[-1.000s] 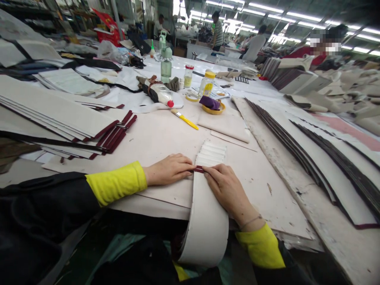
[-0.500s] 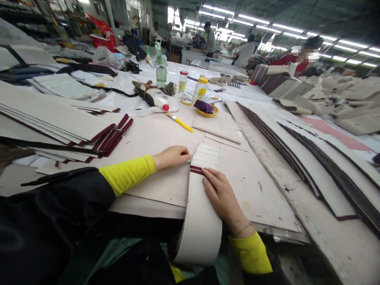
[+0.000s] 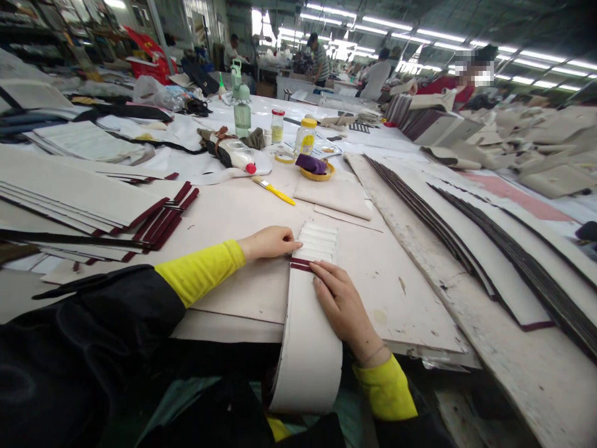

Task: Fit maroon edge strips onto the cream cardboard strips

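A stack of long off-white strips (image 3: 308,336) bends over the table's front edge towards my lap. Its far ends lie fanned on the board as stepped white bands (image 3: 318,239), with two dark red bands (image 3: 301,265) just nearer. My left hand (image 3: 275,242) is closed at the left edge of the white bands, thumb and forefinger pinched together; what sits between the fingertips is too small to make out. Across the strips and their right edge rests my right hand (image 3: 338,295), fingers stretched out and lying flat, thumb beside the red bands.
A yellow-handled brush (image 3: 275,191) lies beyond my hands, near a yellow dish with purple cloth (image 3: 313,167), jars (image 3: 305,137) and a green bottle (image 3: 242,115). Piles of red-ended panels (image 3: 93,193) lie left; dark-edged panels (image 3: 466,249) lie right. Other people stand farther back.
The whole view has shifted slightly, so everything appears a little farther left. Both hands keep nearly the same places on the strips, and the red bands remain beside my right fingertips.
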A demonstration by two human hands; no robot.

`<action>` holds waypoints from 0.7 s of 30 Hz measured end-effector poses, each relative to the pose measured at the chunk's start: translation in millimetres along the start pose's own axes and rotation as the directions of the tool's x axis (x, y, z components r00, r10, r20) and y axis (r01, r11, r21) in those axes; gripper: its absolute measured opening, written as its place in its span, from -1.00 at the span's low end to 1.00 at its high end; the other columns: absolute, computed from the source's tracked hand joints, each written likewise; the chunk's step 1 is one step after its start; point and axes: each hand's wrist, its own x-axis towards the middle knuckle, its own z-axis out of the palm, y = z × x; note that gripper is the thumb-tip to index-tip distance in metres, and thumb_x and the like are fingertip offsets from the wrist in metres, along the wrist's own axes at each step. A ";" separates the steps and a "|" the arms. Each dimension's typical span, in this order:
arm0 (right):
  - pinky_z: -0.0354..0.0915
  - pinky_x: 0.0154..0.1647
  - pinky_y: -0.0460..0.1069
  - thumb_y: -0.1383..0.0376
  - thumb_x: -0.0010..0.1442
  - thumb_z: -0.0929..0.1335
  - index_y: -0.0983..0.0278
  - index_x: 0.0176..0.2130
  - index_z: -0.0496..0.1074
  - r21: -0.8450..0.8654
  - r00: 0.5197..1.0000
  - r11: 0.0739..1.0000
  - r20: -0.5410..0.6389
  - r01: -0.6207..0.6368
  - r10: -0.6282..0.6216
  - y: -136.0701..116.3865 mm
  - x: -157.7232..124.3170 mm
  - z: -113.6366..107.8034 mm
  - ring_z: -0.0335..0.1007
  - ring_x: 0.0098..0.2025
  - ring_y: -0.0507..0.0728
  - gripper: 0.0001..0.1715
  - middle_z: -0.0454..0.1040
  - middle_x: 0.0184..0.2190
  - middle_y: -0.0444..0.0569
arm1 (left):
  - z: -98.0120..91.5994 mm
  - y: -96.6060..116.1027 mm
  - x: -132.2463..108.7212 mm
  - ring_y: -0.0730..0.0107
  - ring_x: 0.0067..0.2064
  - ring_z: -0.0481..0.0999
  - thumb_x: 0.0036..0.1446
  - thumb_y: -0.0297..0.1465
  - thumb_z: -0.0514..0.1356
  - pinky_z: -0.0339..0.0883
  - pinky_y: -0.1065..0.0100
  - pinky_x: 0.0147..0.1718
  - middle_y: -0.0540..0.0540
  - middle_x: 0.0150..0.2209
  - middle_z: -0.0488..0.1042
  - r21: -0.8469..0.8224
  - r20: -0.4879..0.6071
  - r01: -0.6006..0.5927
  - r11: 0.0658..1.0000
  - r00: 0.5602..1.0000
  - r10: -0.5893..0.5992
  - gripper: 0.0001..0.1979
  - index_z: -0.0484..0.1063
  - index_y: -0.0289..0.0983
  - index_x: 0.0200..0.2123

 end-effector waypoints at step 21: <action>0.22 0.01 0.11 0.33 0.17 0.20 0.24 -0.09 0.36 0.013 0.996 1.000 -0.092 -0.015 0.016 -3.6 -0.1 -1.0 0.24 -0.04 0.13 -0.69 0.38 -0.12 0.04 | 7.1 49.5 19.8 0.37 -0.14 0.42 -0.10 -0.52 0.14 0.25 0.45 -0.16 -0.13 -0.09 0.43 -0.063 0.232 -0.143 0.988 0.960 0.154 -0.54 0.30 -0.37 -0.04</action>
